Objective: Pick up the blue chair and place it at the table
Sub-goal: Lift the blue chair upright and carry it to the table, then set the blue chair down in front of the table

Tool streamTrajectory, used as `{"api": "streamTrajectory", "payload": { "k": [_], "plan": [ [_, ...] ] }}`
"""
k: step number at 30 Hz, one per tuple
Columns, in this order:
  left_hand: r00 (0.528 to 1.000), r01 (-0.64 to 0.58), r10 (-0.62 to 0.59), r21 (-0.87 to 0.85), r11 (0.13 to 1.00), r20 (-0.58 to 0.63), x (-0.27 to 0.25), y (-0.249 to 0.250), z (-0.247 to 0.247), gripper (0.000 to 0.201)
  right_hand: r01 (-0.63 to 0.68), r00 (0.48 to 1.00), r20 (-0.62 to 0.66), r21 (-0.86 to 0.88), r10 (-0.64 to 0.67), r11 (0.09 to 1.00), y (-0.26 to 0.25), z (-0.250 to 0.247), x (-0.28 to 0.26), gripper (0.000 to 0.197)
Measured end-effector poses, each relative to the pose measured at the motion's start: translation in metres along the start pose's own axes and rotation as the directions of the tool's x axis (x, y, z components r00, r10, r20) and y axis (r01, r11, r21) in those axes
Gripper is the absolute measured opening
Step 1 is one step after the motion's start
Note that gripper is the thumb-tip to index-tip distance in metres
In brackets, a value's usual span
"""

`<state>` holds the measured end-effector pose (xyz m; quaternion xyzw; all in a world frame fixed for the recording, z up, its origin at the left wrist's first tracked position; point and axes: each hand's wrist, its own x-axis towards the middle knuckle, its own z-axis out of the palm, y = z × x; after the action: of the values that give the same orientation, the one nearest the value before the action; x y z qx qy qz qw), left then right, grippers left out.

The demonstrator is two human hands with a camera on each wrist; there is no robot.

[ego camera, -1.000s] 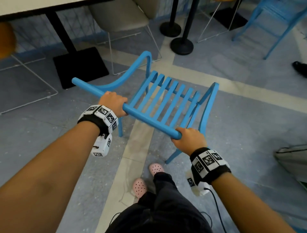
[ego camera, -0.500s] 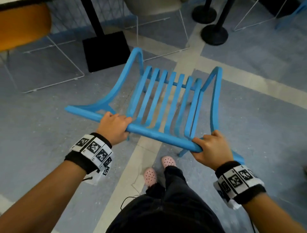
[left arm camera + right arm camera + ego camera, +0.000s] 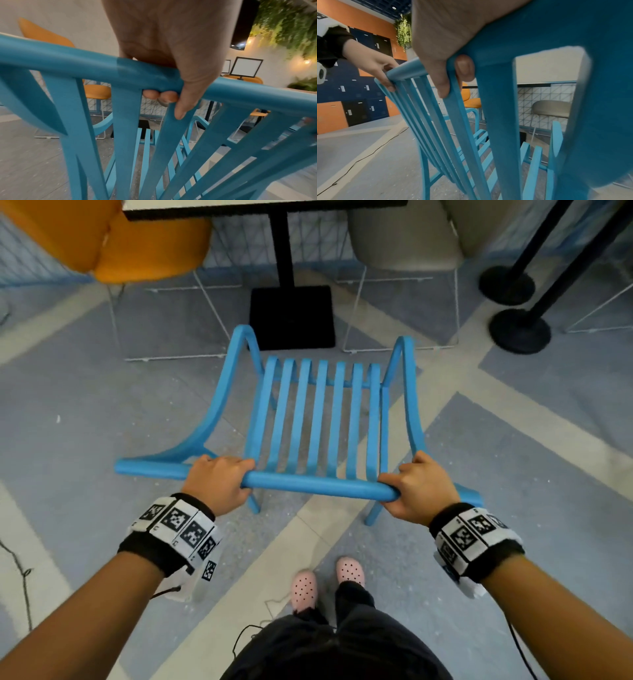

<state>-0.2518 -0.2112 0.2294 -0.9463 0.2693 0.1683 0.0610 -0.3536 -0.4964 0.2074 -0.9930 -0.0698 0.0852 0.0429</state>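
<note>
While chair (image 3: 322,419) is gripped by left hand (image 3: 219,481) and right hand (image 3: 416,487), placement at table (image 3: 267,205), frame top, is pending.

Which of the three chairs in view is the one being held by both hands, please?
The blue chair with slats: left hand and right hand grip its top rail. The orange chair and grey chair stand untouched.

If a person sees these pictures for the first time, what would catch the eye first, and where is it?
The eye goes first to the blue chair in the middle of the head view, with the left hand and the right hand gripping its top rail. Just beyond it stands the table on a black post, with an orange chair to its left and a grey chair to its right.
</note>
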Motion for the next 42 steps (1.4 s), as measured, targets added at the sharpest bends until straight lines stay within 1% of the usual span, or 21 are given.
{"api": "streamTrajectory", "payload": {
  "k": [3, 5, 6, 8, 9, 11, 12, 14, 17, 20, 21, 22, 24, 28, 30, 31, 34, 36, 38, 40, 42],
  "plan": [
    [0.997, 0.07, -0.068, -0.063, 0.996, 0.025, 0.009, -0.001, -0.009, 0.024, 0.066, 0.997, -0.023, -0.058, -0.067, 0.996, 0.015, -0.005, 0.025, 0.026],
    [0.995, 0.103, -0.103, -0.175, 0.979, 0.009, 0.02, -0.002, -0.018, 0.027, 0.087, 0.994, -0.052, -0.082, -0.091, 0.993, 0.027, -0.007, 0.041, 0.029],
    [0.993, 0.102, -0.113, -0.243, 0.965, -0.031, 0.025, -0.003, -0.022, 0.029, 0.091, 0.993, -0.071, -0.076, -0.096, 0.993, 0.033, -0.01, 0.049, 0.027],
    [0.98, 0.104, -0.149, -0.303, 0.947, -0.129, 0.036, -0.015, -0.025, 0.033, 0.089, 0.995, -0.042, -0.049, -0.091, 0.995, 0.041, -0.023, 0.069, 0.013],
    [0.969, 0.128, -0.184, -0.305, 0.944, -0.162, 0.042, -0.023, -0.025, 0.033, 0.075, 0.997, -0.019, -0.019, -0.076, 0.997, 0.045, -0.025, 0.08, 0.01],
    [0.948, 0.203, -0.259, -0.274, 0.94, -0.186, 0.051, -0.041, -0.028, 0.042, 0.022, 1.0, 0.016, 0.019, -0.022, 1.0, 0.049, -0.03, 0.1, 0.022],
    [0.947, 0.243, -0.283, -0.237, 0.941, -0.153, 0.056, -0.048, -0.031, 0.045, -0.001, 1.0, 0.004, 0.029, 0.0, 1.0, 0.049, -0.035, 0.109, 0.023],
    [0.944, 0.3, -0.317, -0.157, 0.941, -0.095, 0.071, -0.057, -0.038, 0.039, -0.097, 0.995, 0.025, 0.092, 0.095, 0.991, 0.048, -0.043, 0.129, 0.024],
    [0.944, 0.286, -0.307, -0.166, 0.944, -0.119, 0.095, -0.072, -0.05, 0.031, -0.143, 0.989, -0.006, 0.169, 0.146, 0.975, 0.052, -0.041, 0.159, 0.027],
    [0.946, 0.293, -0.308, -0.141, 0.946, -0.099, 0.121, -0.097, -0.057, 0.03, -0.178, 0.977, -0.088, 0.169, 0.195, 0.969, 0.05, -0.044, 0.192, 0.024],
    [0.949, 0.283, -0.299, -0.147, 0.948, -0.103, 0.13, -0.106, -0.063, 0.03, -0.183, 0.976, -0.089, 0.157, 0.198, 0.971, 0.05, -0.042, 0.204, 0.026],
    [0.954, 0.267, -0.282, -0.141, 0.953, -0.103, 0.14, -0.117, -0.065, 0.03, -0.2, 0.976, -0.056, 0.149, 0.211, 0.968, 0.05, -0.04, 0.216, 0.03],
    [0.96, 0.253, -0.264, -0.116, 0.961, -0.091, 0.161, -0.137, -0.07, 0.03, -0.219, 0.97, -0.078, 0.127, 0.23, 0.967, 0.046, -0.042, 0.238, 0.037],
    [0.962, 0.224, -0.236, -0.098, 0.97, -0.136, 0.196, -0.182, -0.07, 0.034, -0.357, 0.917, -0.153, 0.101, 0.369, 0.929, 0.037, -0.041, 0.275, 0.038],
    [0.96, 0.212, -0.228, -0.112, 0.971, -0.164, 0.214, -0.202, -0.074, 0.035, -0.429, 0.873, -0.199, 0.119, 0.445, 0.895, 0.028, -0.039, 0.295, 0.037],
    [0.959, 0.208, -0.226, -0.117, 0.971, -0.171, 0.219, -0.201, -0.074, 0.035, -0.46, 0.849, -0.221, 0.139, 0.48, 0.877, 0.026, -0.037, 0.299, 0.036],
    [0.937, 0.249, -0.272, -0.125, 0.96, -0.217, 0.233, -0.212, -0.07, 0.038, -0.489, 0.812, -0.242, 0.214, 0.531, 0.845, 0.021, -0.038, 0.32, 0.029],
    [0.926, 0.234, -0.275, -0.18, 0.955, -0.259, 0.234, -0.214, -0.067, 0.038, -0.475, 0.817, -0.218, 0.267, 0.533, 0.838, 0.026, -0.039, 0.321, 0.024],
    [0.911, 0.202, -0.269, -0.232, 0.952, -0.311, 0.232, -0.214, -0.064, 0.035, -0.433, 0.85, -0.182, 0.293, 0.495, 0.852, 0.031, -0.042, 0.316, 0.025],
    [0.907, 0.186, -0.261, -0.242, 0.952, -0.331, 0.229, -0.214, -0.062, 0.034, -0.399, 0.89, -0.106, 0.29, 0.443, 0.87, 0.034, -0.048, 0.314, 0.033],
    [0.914, 0.185, -0.265, -0.265, 0.946, -0.307, 0.23, -0.215, -0.062, 0.034, -0.406, 0.901, -0.03, 0.298, 0.434, 0.864, 0.034, -0.055, 0.315, 0.039]
  ]
}}
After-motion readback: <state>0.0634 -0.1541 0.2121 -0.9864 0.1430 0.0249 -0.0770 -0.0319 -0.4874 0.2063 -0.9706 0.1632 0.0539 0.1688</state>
